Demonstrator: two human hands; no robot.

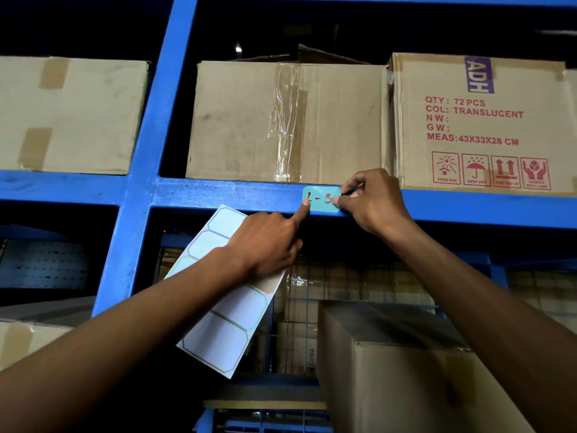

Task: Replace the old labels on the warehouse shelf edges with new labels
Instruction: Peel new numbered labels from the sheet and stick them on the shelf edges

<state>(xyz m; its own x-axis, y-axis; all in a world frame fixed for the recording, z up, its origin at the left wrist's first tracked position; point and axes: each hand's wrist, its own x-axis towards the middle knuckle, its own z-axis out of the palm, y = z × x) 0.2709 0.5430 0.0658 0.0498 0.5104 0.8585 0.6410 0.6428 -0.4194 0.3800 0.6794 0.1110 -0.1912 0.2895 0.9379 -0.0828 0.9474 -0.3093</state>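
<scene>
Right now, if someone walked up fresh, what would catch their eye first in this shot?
Probably the pale teal label marked in red, on the blue shelf edge at centre, with the left hand pressing a fingertip on its left end and the right hand pinching its right end. Next, the sheet of blank labels held under the left hand, and the red-printed carton at upper right.
</scene>
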